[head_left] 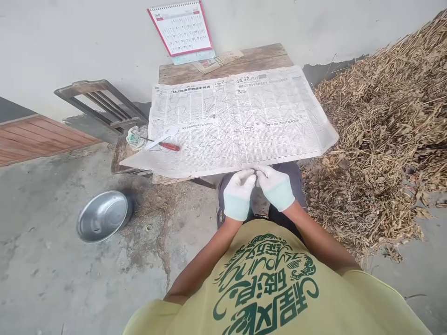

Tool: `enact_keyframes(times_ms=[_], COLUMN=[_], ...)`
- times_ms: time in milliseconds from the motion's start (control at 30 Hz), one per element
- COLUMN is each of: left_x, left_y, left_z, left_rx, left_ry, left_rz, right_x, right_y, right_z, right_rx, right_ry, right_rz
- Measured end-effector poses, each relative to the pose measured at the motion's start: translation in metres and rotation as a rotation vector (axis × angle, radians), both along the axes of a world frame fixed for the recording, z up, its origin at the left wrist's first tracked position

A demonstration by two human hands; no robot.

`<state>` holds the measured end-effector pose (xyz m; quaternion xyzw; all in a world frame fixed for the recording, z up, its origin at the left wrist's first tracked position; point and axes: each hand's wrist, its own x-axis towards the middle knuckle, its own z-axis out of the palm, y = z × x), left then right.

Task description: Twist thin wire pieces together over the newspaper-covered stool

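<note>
Both of my hands wear white gloves with pale green cuffs and meet at the table's near edge. The fingers of my left hand (240,191) are closed, thumb and fingertips pinched together. Facing it, my right hand (274,186) is closed in a similar pinch, its fingertips almost against the left ones. Whatever lies between the fingertips, if anything, is too small to make out. Just beyond them a spread newspaper (226,139) covers most of the table, thin dark lines scattered over its print. A red-handled screwdriver (170,146) and a white plastic strip-like tool (161,139) lie on its left part.
A desk calendar (183,29) leans on the wall behind the wooden table (261,56). To the left is a wooden chair (101,100) with a crumpled plastic bag (136,137). A metal basin (104,217) sits on the floor. Dry stalks (377,153) heap up at the right.
</note>
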<state>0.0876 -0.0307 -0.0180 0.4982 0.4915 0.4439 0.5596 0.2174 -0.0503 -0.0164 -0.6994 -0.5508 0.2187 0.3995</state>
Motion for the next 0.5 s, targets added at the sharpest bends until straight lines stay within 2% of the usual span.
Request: enact_keyframes(times_ms=[100, 233, 367, 500], left_x=[-0.002, -0.007, -0.008, -0.009], left_y=[0.003, 0.008, 0.011, 0.009], left_z=[-0.002, -0.01, -0.022, -0.024], left_rx=[0.017, -0.029, -0.14, -0.108], left_ry=[0.007, 0.081, 0.092, 0.022], left_rz=[0.022, 0.116, 0.059, 0.027], right_x=[-0.004, -0.006, -0.009, -0.011], right_y=[0.0, 0.0, -0.001, -0.001], right_z=[0.001, -0.003, -0.014, -0.017], right_rx=[-0.014, -0.046, -0.066, -0.019], right_ry=[0.002, 0.161, 0.25, 0.261], right_rz=[0.026, 0.017, 0.022, 0.015])
